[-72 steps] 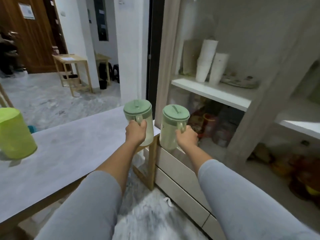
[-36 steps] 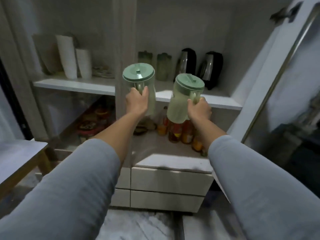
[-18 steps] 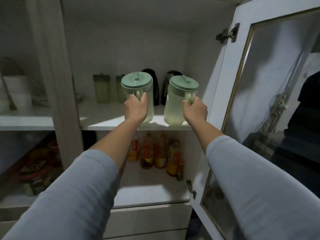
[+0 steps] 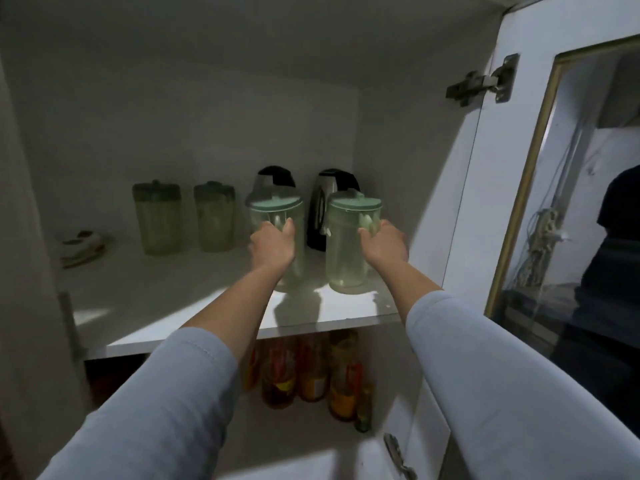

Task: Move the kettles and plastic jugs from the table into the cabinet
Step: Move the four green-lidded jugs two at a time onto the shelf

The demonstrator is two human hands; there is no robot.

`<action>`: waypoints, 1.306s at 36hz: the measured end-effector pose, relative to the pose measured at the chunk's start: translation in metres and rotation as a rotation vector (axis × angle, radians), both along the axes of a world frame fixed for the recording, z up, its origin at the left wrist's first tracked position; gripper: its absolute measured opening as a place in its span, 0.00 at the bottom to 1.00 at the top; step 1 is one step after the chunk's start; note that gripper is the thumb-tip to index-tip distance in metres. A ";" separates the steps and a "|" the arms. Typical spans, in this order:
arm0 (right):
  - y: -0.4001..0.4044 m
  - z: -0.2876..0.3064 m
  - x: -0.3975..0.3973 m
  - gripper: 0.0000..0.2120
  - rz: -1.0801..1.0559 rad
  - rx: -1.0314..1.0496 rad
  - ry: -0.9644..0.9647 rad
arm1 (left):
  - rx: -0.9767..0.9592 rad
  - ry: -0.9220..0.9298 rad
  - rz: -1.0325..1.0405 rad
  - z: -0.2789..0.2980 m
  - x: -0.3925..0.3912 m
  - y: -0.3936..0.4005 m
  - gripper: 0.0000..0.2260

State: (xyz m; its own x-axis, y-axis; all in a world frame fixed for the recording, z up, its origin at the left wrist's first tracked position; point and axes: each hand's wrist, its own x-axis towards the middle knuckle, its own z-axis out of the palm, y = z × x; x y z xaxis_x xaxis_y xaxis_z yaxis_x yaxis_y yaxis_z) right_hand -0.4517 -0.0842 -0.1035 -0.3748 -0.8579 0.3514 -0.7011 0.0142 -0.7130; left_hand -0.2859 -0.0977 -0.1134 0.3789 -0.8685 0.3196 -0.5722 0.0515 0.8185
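My left hand (image 4: 272, 245) grips the handle of a clear plastic jug with a green lid (image 4: 275, 204), which stands on the white cabinet shelf (image 4: 166, 306). My right hand (image 4: 384, 245) holds the handle of a second green-lidded jug (image 4: 346, 251), resting near the shelf's front right corner. Behind them stand two black-and-steel kettles (image 4: 275, 176) (image 4: 329, 188). Two more green-lidded jugs (image 4: 157, 220) (image 4: 214, 218) sit at the back left of the shelf.
The cabinet door (image 4: 540, 188) with its glass pane stands open at the right, hinge (image 4: 481, 81) above. Several bottles (image 4: 311, 368) fill the lower shelf. A small flat object (image 4: 83, 245) lies at the shelf's far left. A cabinet post (image 4: 20, 271) borders the left.
Both hands have carried the two jugs from the table, up and forward into the cabinet; the jugs now rest on the shelf in front of the kettles.
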 end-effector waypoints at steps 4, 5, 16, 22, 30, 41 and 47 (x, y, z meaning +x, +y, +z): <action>-0.021 -0.001 0.003 0.20 -0.027 0.038 -0.031 | 0.016 -0.026 -0.011 -0.003 0.002 -0.022 0.24; -0.026 -0.002 0.003 0.19 -0.036 0.042 -0.033 | 0.020 -0.029 -0.014 -0.004 0.003 -0.026 0.24; -0.055 -0.007 -0.008 0.20 -0.106 0.044 -0.044 | 0.021 -0.113 -0.049 -0.009 -0.007 -0.051 0.25; -0.064 -0.010 -0.013 0.20 -0.117 0.032 -0.043 | 0.011 -0.130 -0.054 -0.009 -0.012 -0.055 0.28; -0.064 -0.009 -0.025 0.20 -0.085 0.023 -0.019 | 0.030 -0.098 -0.026 -0.004 -0.022 -0.053 0.31; -0.043 -0.015 -0.043 0.30 -0.020 -0.016 -0.067 | 0.066 -0.023 0.023 -0.009 -0.032 -0.030 0.38; -0.022 -0.023 -0.046 0.28 -0.012 -0.063 -0.130 | 0.047 0.011 0.085 -0.016 -0.031 -0.010 0.38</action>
State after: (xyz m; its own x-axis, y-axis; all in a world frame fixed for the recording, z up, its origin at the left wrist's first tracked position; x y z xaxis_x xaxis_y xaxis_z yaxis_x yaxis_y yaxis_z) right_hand -0.4972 -0.1063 -0.1267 -0.4307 -0.8307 0.3526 -0.6027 -0.0260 -0.7976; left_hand -0.3169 -0.1075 -0.1296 0.4552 -0.8468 0.2750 -0.5638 -0.0351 0.8252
